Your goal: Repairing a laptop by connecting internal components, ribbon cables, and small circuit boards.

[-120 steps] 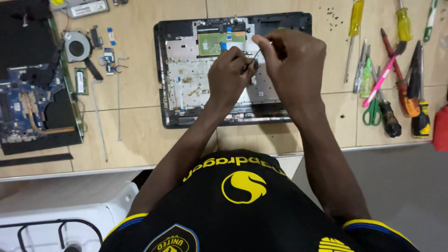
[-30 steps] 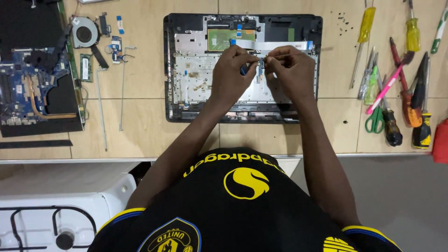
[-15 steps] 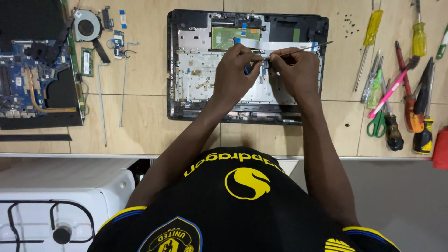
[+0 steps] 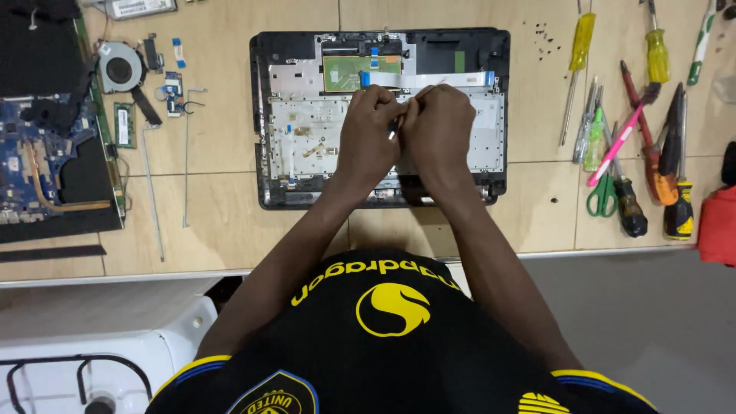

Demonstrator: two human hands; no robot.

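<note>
Laptop base (image 4: 307,115) near tabletop's far edge: your left hand (image 4: 370,138) and right hand (image 4: 439,130) touch, fingers pinching thin tool (image 4: 394,127); steady wrists on chassis, keep pressure light.

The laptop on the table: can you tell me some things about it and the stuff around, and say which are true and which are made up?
1. Both hands, left hand and right hand, are over the opened laptop shell. True.
2. The round fan lies right of the shell. False: it lies to its left.
3. Green-handled scissors lie among the tools on the right. True.
4. The yellow screwdriver is in the right hand. False: it lies on the wooden table.
</note>
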